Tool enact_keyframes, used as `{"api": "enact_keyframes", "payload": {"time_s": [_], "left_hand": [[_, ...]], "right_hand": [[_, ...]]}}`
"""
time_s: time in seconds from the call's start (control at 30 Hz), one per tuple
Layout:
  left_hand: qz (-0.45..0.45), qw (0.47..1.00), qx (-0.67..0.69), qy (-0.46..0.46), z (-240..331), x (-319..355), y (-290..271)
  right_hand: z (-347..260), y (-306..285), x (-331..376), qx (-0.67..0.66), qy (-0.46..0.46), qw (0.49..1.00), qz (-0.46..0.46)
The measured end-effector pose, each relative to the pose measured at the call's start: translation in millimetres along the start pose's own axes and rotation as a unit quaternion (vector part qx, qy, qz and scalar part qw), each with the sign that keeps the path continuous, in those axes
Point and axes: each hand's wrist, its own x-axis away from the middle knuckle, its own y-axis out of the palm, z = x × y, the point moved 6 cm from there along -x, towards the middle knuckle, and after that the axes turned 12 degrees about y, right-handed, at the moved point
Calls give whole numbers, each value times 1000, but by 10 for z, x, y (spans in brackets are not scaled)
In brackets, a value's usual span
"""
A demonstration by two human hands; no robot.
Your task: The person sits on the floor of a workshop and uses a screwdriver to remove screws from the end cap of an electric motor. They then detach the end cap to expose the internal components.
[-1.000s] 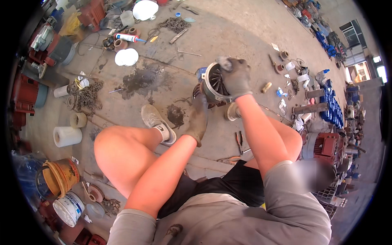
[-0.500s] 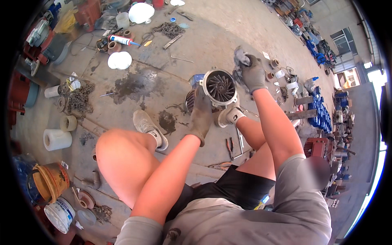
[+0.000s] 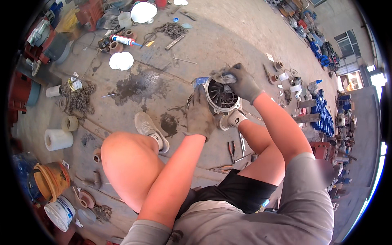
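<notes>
A round metal housing with a bladed fan wheel inside stands between my feet, its open end facing up toward me. Some blue shows on its far side. My gloved left hand lies along the housing's left side, fingers stretched out and pressed to it. Bunched in my gloved right hand is a dirty grey rag, held over the far right part of the rim and covering some of the blades. The right fingertips are partly hidden by the rag.
Pliers and a wrench lie near my right foot. A hex key, a sealant tube and chains are farther off. Dark wet stains mark the floor to the left. Blue parts line the right.
My right hand has brought the rag leftward from beside the housing onto its rim. My left hand has shifted to lie flatter along the housing's side.
</notes>
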Motion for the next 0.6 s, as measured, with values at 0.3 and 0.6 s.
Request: {"api": "enact_keyframes", "payload": {"time_s": [0.3,0.6], "left_hand": [[40,996,76,9,-21,-113,7],[-16,992,123,13,-48,-105,-25]], "right_hand": [[262,-63,1046,-24,121,982,145],[-433,528,2078,-211,205,955,-26]]}}
